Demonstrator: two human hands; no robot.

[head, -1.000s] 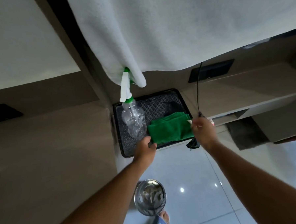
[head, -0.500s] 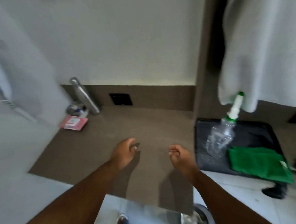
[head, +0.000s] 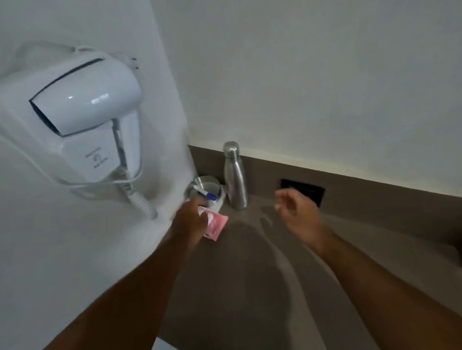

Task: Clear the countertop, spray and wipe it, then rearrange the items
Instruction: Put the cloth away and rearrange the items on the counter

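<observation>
On the brown countertop [head: 257,286], in the far left corner, lies a pink packet [head: 218,226]. My left hand [head: 191,223] covers its left part, thumb on top, pinching it. Behind the packet stands a steel cup [head: 206,185] with a blue-tipped toothbrush [head: 205,192] in it. A steel bottle [head: 235,177] stands upright just right of the cup. My right hand [head: 297,211] hovers over the counter to the right of the bottle, fingers loosely curled, holding nothing.
A white wall-mounted hair dryer [head: 82,113] with a coiled cord [head: 141,203] hangs on the left wall above the corner. A black socket plate [head: 304,191] sits in the brown backsplash behind my right hand.
My view swung left, from the black tray with spray bottle and green cloth to the counter's corner. Both hands left the tray; the left now pinches the pink packet.
</observation>
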